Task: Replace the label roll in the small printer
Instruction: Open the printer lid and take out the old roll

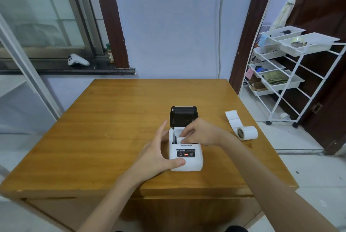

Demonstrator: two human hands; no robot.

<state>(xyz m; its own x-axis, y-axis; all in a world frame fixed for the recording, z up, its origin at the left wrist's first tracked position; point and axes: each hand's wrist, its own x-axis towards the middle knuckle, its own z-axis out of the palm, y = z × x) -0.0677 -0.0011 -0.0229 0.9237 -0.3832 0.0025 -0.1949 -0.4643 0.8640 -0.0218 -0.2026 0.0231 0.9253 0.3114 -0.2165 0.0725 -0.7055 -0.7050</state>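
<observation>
My left hand [159, 154] braces the printer [187, 158], fingers straight, so it can't slide on the worktop [112, 119]; my right hand [201, 132] pinches the label roll [180, 140] in its open bay. A second roll [247, 132] lies aside.

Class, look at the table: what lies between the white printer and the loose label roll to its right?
Head view: only bare table, with the right hand's wrist reaching across it to the printer.

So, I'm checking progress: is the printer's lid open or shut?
Open. The black lid stands up behind the white printer, its bay exposed, where the right hand holds a white roll.
</observation>
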